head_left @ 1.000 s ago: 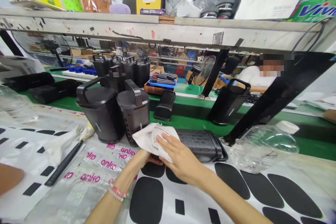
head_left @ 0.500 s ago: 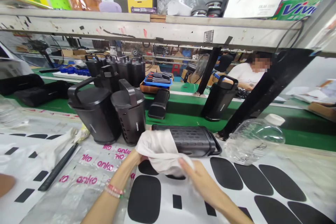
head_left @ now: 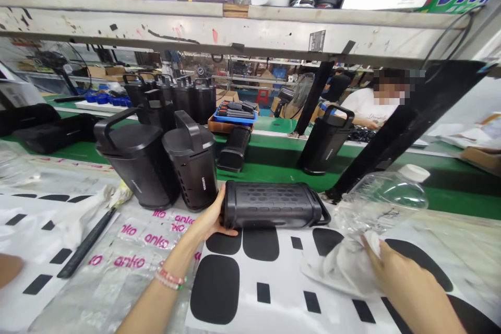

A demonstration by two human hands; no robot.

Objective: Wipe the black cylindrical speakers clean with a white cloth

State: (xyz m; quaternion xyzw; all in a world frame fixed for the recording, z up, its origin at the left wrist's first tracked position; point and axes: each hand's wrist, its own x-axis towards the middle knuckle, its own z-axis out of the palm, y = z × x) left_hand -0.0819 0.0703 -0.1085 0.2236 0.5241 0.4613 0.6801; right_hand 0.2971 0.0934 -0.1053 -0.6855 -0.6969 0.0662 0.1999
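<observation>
A black speaker (head_left: 274, 204) with a grille and an end handle lies on its side on the white sheet with black shapes. My left hand (head_left: 209, 218) grips its left end, thumb on top and fingers underneath. My right hand (head_left: 395, 267) is at the lower right, closed on a white cloth (head_left: 344, 266) that rests on the sheet, just in front of a clear plastic bottle (head_left: 385, 199) with a white cap.
Two upright black speakers (head_left: 136, 156) (head_left: 193, 164) with handles stand left of the lying one. More stand on the green conveyor (head_left: 274, 172). A black rod (head_left: 86, 242) and "anko" plastic bags (head_left: 129, 261) lie at left. A person sits beyond the belt (head_left: 371, 109). A shelf (head_left: 235, 28) runs overhead.
My right hand has pulled the cloth off the speaker and carried it right, down onto the sheet near the bottle. My left hand still holds the speaker's left end.
</observation>
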